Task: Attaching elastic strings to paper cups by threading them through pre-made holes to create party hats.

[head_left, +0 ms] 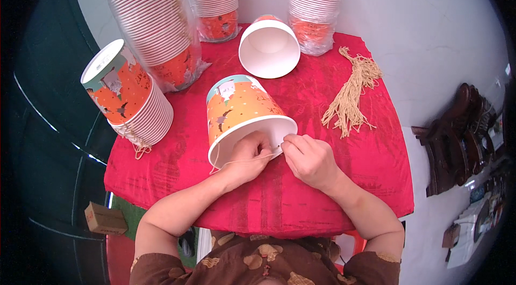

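A large orange paper bucket (242, 106) lies tilted on the red-covered table, its white-rimmed mouth facing me. My left hand (248, 157) reaches into that mouth with curled fingers; their tips are partly hidden. Thin tan string (244, 161) hangs from the bucket's left rim and crosses my left hand and wrist toward the right rim. There, beside a small dark hole, my right hand (312, 160) pinches with thumb and fingers closed, where the string ends from view. Whether the right fingertips also grip the rim is hidden.
A bundle of tan strings (352, 91) lies on the right of the red tablecloth (322, 193). Another bucket (269, 51) rests on its side behind. Nested buckets (129, 94) with string lean at left. Tall plastic-wrapped stacks (148, 21) stand at the back. A cardboard box (105, 219) sits lower left.
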{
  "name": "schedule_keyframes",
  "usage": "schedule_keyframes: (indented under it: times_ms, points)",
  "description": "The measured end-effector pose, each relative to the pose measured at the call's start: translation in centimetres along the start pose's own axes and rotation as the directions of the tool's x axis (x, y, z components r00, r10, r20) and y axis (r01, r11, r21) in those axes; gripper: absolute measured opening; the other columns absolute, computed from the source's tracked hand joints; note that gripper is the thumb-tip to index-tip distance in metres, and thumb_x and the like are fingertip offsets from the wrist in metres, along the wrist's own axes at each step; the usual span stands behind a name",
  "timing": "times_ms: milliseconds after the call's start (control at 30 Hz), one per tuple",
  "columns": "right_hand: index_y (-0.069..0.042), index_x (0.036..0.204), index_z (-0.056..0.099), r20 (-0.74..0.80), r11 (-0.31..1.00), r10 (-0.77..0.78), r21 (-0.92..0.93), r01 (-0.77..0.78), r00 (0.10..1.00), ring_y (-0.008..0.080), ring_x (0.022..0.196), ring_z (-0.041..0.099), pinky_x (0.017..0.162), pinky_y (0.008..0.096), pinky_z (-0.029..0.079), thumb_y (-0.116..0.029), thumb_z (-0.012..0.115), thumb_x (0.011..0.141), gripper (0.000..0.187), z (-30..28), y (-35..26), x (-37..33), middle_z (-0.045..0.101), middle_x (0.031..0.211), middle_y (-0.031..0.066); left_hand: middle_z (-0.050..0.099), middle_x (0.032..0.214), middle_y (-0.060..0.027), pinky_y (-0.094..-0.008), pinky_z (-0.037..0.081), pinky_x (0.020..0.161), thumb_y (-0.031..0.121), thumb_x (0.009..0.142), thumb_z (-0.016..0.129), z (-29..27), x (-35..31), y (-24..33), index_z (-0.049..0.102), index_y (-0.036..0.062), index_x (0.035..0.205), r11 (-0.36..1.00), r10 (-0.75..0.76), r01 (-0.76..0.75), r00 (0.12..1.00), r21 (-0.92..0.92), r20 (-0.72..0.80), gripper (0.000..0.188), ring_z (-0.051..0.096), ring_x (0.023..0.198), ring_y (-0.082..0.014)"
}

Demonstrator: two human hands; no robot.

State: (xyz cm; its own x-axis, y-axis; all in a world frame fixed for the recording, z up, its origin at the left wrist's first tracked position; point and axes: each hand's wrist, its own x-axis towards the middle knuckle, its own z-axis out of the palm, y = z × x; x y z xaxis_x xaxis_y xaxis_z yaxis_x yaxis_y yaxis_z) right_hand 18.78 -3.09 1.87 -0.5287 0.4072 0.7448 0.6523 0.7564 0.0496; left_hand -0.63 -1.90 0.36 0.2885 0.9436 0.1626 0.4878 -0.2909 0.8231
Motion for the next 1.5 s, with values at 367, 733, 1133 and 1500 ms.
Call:
schedule_keyframes:
  times_ms: [367,733,1133,1500]
  points:
    - [-0.002,0.083,0.060,0.060,0.942,0.170,0.284,-0.180,0.984,0.0252,0.070,0.066,0.057,0.0360,0.053,-0.002,0.067,0.077,0.009,1.0,0.2,-0.9,0.064,0.084,0.0115,0.059,0.090,-0.0021,-0.0241,0.046,0.077,0.007,0.095,0.048,0.2,0.7,-0.8,0.049,0.0045,0.084,0.860,0.040,0.017,0.994,-0.510,0.101,0.011,0.052,0.081,-0.0087]
    - [0.000,0.087,0.067,0.055,0.874,0.315,0.373,-0.312,0.948,0.0268,0.064,0.064,0.057,0.0349,0.052,0.002,0.068,0.078,0.010,1.1,-0.5,-0.8,0.062,0.078,0.0128,0.061,0.092,-0.0050,-0.0251,0.049,0.072,0.015,0.101,0.045,0.0,0.7,-0.3,0.048,0.0055,0.089,0.760,0.043,0.038,0.993,-0.649,0.108,0.016,0.055,0.078,-0.0093]
    - [0.000,0.084,0.066,0.296,0.686,0.307,0.590,-0.426,0.904,0.0307,0.072,0.067,0.062,0.0380,0.054,-0.005,0.065,0.081,0.006,1.8,0.0,-1.7,0.066,0.079,0.0156,0.061,0.082,-0.0064,-0.0253,0.049,0.062,0.016,0.102,0.043,-0.5,1.0,-0.8,0.048,0.0016,0.096,0.904,0.034,0.013,0.994,-0.427,0.103,0.017,0.056,0.067,-0.0103]
    - [-0.003,0.078,0.059,0.113,0.869,0.002,0.491,-0.058,0.994,0.0279,0.063,0.062,0.054,0.0384,0.050,-0.003,0.067,0.077,0.008,0.6,-0.8,-0.7,0.058,0.069,0.0110,0.060,0.077,-0.0040,-0.0270,0.048,0.063,0.006,0.092,0.057,0.0,1.2,-1.8,0.056,-0.0003,0.092,0.968,0.065,-0.036,0.992,-0.247,0.111,0.007,0.056,0.070,-0.0112]
